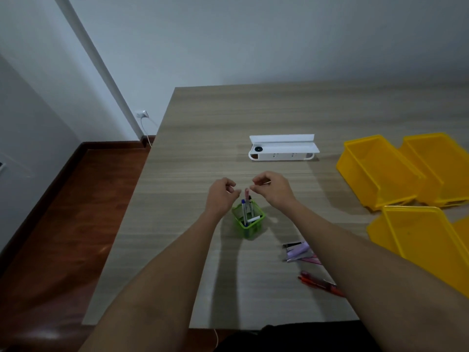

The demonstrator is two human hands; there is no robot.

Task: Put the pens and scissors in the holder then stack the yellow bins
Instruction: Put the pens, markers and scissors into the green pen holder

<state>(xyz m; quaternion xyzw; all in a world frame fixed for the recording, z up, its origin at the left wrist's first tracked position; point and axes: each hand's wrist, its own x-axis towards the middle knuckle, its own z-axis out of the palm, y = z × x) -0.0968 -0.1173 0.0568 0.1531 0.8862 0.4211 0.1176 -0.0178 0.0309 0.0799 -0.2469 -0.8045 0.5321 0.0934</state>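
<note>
A person is looking down at a wooden counter point(203, 138) with both bare forearms reaching forward from the bottom of the frame.

A small green holder point(248, 221) is standing at centre frame, with several pens point(245, 212) already upright in it. Both hands are hovering just above and beyond its rim. The left hand point(221, 193) is sitting to the holder's upper left, fingers curled loosely inward, gripping nothing that can be seen. The right hand point(271, 186) is sitting to the holder's upper right, thumb and forefinger pinched close together; it may be touching the top of a pinkish pen point(246, 193) rising from the holder between the hands, but the view is too blurred to be sure.

The items still waiting are lying lower right of the holder, partly hidden under the right forearm: what appear to be scissors point(297, 251) among purple and pink items, and nearer the bottom edge some red pens point(319, 284), their long axes running from upper left to lower right. The right hand is the nearer one and would need to be drawing back toward the body to reach them.

Three yellow bins point(375, 168) are sitting unstacked at the right of the frame, well apart from the hands. A white tray point(284, 148) is lying beyond the hands, above centre.
</note>
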